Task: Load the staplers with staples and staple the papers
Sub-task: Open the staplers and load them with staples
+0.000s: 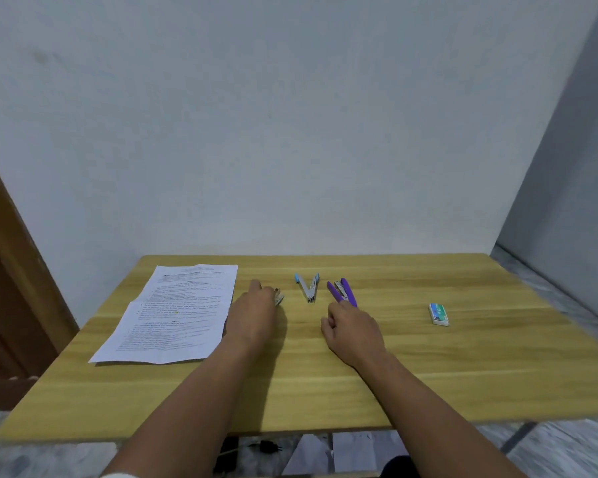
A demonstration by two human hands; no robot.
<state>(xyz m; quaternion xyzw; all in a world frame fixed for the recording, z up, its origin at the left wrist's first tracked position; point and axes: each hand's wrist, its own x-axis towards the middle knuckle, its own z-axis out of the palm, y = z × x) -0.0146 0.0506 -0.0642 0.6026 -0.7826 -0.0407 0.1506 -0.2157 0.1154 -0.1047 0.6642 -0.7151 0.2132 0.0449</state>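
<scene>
On the wooden table lie printed papers at the left. A blue stapler and a purple stapler both lie opened in a V at the middle. My left hand rests palm down over a third stapler, of which only a metal end shows. My right hand has its fingers curled, with the fingertips at the near hinge end of the purple stapler; whether it grips it is hidden. A small box of staples lies apart at the right.
The table stands against a white wall. A brown door frame is at the left. Below the table's front edge there are a dark cable with a plug and some sheets on the floor.
</scene>
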